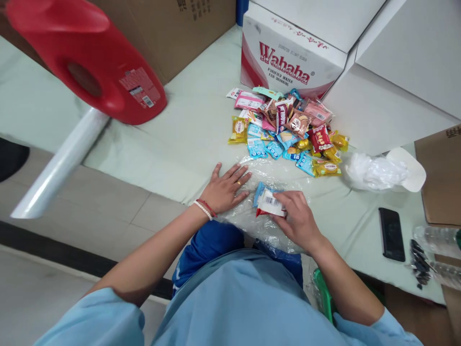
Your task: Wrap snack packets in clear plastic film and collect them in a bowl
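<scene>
At a cloth-covered table (pixel 194 134), a person's right hand (pixel 296 217) grips small snack packets (pixel 271 203) over clear plastic (pixel 248 224), the left hand (pixel 226 188) resting there, fingers spread. Likely light, slick and crushable, the packets suit a gentle pinch at their sealed edges.

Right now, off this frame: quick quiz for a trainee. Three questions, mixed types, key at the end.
1. Multiple choice: in the picture, on which side of the snack pile does the black phone lie?
a) left
b) right
c) above
2. True or false: the left hand has its fingers spread over clear plastic.
3. Open: what does the right hand hold?

Key:
1. b
2. True
3. Small snack packets, with white, blue and red wrapping showing.
</scene>
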A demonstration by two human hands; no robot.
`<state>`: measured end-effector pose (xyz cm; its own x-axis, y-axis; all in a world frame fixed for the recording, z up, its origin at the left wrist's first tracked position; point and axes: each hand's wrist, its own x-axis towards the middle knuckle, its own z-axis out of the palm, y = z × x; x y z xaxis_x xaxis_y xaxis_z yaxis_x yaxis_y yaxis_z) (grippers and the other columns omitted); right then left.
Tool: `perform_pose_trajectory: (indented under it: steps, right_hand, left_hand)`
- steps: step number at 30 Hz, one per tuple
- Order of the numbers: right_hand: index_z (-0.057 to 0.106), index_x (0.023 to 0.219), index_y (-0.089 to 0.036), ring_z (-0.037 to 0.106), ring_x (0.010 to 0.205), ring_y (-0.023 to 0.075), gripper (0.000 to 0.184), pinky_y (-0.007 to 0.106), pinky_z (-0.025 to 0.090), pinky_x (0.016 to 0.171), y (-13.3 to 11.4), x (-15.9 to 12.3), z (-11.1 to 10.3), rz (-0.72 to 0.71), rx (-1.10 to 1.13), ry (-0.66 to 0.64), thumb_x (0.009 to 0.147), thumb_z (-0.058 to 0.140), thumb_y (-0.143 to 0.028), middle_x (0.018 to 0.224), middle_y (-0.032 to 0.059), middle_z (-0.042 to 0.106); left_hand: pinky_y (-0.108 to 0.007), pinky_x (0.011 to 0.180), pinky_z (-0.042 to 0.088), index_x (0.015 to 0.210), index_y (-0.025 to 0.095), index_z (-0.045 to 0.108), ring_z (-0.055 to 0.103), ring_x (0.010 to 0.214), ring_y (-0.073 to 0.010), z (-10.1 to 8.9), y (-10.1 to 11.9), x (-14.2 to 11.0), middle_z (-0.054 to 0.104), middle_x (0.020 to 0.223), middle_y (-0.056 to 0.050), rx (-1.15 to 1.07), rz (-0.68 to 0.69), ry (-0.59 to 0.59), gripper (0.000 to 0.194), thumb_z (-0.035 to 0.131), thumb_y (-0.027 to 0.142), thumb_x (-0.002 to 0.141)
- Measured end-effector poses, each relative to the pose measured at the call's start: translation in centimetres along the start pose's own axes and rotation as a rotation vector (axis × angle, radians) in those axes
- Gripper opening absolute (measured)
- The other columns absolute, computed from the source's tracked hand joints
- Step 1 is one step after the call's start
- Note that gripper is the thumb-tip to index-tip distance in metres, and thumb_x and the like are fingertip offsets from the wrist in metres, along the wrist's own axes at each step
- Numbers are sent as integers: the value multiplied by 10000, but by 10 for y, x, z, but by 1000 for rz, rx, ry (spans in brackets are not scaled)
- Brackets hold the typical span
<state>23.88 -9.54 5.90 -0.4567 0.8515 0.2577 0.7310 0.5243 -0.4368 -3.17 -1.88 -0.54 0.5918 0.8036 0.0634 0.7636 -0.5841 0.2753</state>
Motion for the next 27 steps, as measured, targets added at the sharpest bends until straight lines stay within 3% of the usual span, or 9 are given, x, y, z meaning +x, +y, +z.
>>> perform_pose_trajectory:
  steps: [2, 7, 11, 17, 20, 23, 25, 27]
  right_hand:
    - [491, 1509, -275, 584, 1159, 316, 542, 504, 519, 981, 0, 5, -1, 73, 59, 56, 988, 636, -312, 1281, 132, 654]
    - [544, 1476, -256, 555, 1213, 328, 494, 530, 502, 1038, 10, 12, 15, 126, 42, -83, 998, 617, -353, 1341, 147, 627]
    - [521, 1488, -256, 540, 1250, 312, 501, 525, 490, 1073, 18, 10, 21, 126, 92, -84, 1009, 610, -372, 1385, 142, 600]
    - [521, 1501, -259, 529, 1299, 322, 515, 543, 480, 1100, 17, 12, 17, 119, 91, -116, 1010, 599, -394, 1387, 152, 589]
    - [501, 1523, -259, 492, 1370, 336, 570, 565, 443, 1142, 16, 16, 14, 90, 74, -117, 1001, 612, -460, 1444, 160, 556]
    - [441, 1566, -270, 457, 1428, 356, 653, 594, 422, 1159, 10, 15, 1, 68, 64, -72, 989, 621, -519, 1536, 172, 489]
    - [435, 1564, -284, 491, 1404, 357, 624, 591, 455, 1130, 3, 4, -10, 55, 66, 9, 1000, 616, -482, 1515, 172, 509]
    - [452, 1545, -295, 556, 1329, 349, 605, 576, 507, 1076, -6, -19, -20, 6, 81, 86, 990, 648, -433, 1398, 165, 592]
  left_hand:
    - [-698, 1268, 22, 1625, 316, 343, 326, 1580, -301, 1, 0, 0, 359, 1701, -95, -1, 4, 3, 603, 410, 524, 1063]
    - [-702, 1265, 23, 1625, 318, 345, 330, 1578, -306, 0, -1, 0, 375, 1694, -91, -6, 3, 4, 599, 395, 523, 1065]
    - [-705, 1260, 42, 1640, 299, 314, 341, 1573, -306, -2, -3, 0, 366, 1697, -103, -42, 14, -3, 608, 359, 518, 1074]
    - [-647, 1256, 187, 1654, 287, 286, 308, 1586, -312, -8, -16, -4, 299, 1726, -126, -122, -19, 22, 642, 389, 501, 1057]
    - [-624, 1254, 233, 1653, 282, 283, 268, 1599, -325, -16, -19, -9, 289, 1730, -130, -104, -45, 95, 656, 427, 477, 1044]
    - [-611, 1260, 260, 1623, 278, 332, 296, 1588, -313, -25, -13, -21, 371, 1688, -140, -55, -56, 240, 603, 449, 361, 1036]
    - [-597, 1242, 323, 1578, 288, 392, 355, 1561, -298, -29, -5, -37, 464, 1627, -134, -40, -33, 350, 572, 469, 256, 1012]
    - [-574, 1208, 398, 1513, 309, 465, 437, 1512, -283, -28, 3, -57, 566, 1542, -112, -56, 78, 416, 551, 506, 188, 977]
